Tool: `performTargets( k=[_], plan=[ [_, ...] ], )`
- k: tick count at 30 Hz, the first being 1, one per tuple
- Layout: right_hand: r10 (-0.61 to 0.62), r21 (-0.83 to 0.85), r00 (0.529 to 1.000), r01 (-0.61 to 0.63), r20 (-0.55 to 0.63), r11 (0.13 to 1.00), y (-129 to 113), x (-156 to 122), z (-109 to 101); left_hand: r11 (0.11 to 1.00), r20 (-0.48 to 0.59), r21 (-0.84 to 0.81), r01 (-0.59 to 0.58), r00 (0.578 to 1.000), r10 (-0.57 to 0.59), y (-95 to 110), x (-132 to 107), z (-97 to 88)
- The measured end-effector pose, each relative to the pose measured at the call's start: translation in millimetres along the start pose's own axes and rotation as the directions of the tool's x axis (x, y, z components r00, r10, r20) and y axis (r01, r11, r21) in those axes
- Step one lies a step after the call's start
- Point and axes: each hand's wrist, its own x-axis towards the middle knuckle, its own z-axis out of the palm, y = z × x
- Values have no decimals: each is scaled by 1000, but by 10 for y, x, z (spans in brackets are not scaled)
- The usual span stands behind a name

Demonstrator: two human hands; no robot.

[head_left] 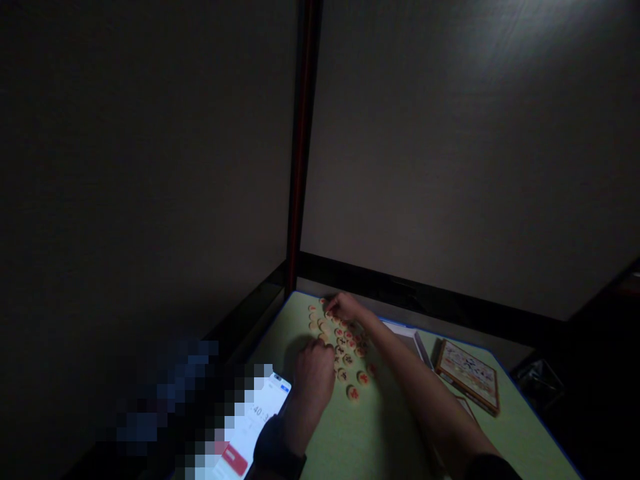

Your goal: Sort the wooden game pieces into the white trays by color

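Round xiangqi pieces (342, 341) with red or dark characters lie spread over the pale green table (345, 437). My right hand (345, 306) reaches to the far side of them, its fingers pinched down on a piece near the far edge. My left hand (315, 372) is curled at the near left side of the pieces, fingers bent downward. The back of this hand hides its fingertips and whatever they hold. Some pieces, pale side up, lie between the two hands. A few red-marked pieces, including one xiangqi piece (353, 393), sit apart toward me.
A lit phone (260, 417) showing a timer is beside my left wrist. An open box tray (407, 337) lies beyond my right forearm, and a printed box (470, 375) is at the right. Dark walls meet behind the table.
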Motion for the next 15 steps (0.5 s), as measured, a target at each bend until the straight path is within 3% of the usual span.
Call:
performTargets(
  k=[8,15],
  plan=[
    [-26,-29,1000,26,16,999,-26,-113,13,1000,16,-15,-18,1000,18,45,-21,5],
    [-69,-110,997,64,-42,992,-244,-253,-84,1000,6,-27,-7,1000,7,15,-18,-13]
  ],
)
